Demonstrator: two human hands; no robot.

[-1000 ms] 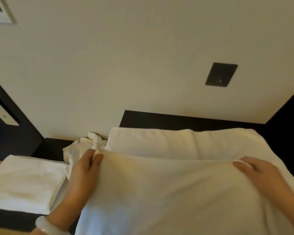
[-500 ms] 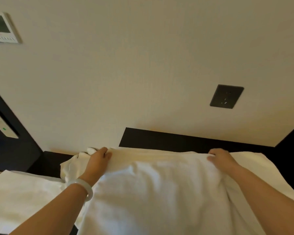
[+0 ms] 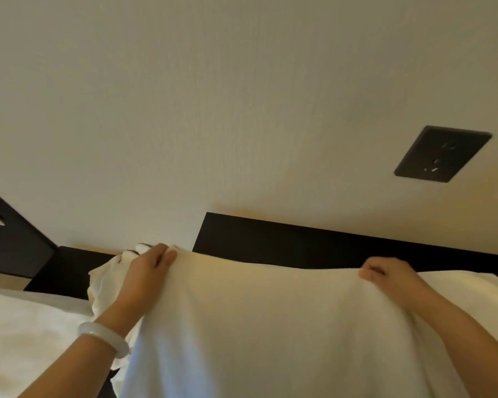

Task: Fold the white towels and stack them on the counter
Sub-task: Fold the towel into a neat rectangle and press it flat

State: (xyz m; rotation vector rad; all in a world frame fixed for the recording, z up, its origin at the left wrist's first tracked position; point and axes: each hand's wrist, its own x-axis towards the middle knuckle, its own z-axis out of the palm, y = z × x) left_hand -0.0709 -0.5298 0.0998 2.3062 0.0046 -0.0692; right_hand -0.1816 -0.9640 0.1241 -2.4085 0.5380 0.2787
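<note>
1 folded towel (image 3: 26, 340) lies left on the dark surface (image 3: 69, 268). 1 big towel (image 3: 270, 326) covers its middle, far edge pinched by 2 hands: left hand (image 3: 147, 271), wearing 1 bracelet (image 3: 104, 337), and right hand (image 3: 385, 272). Beyond: 1 crumpled towel (image 3: 107, 280), 1 wall socket (image 3: 442, 153).

Dark counter along a pale wall, mostly hidden under white towels.

The counter (image 3: 66, 268) shows bare only at the left rear, and a raised dark back strip (image 3: 314, 245) runs along the wall to the right. A big towel (image 3: 270, 326) spreads across the middle and covers most of the surface. A second towel (image 3: 460, 282) peeks out beneath it at the right. Just left of the big towel sits a crumpled cloth (image 3: 107, 280), touching it. Farther left lies a flat folded towel (image 3: 26, 334), its right edge beside the cloth.
</note>
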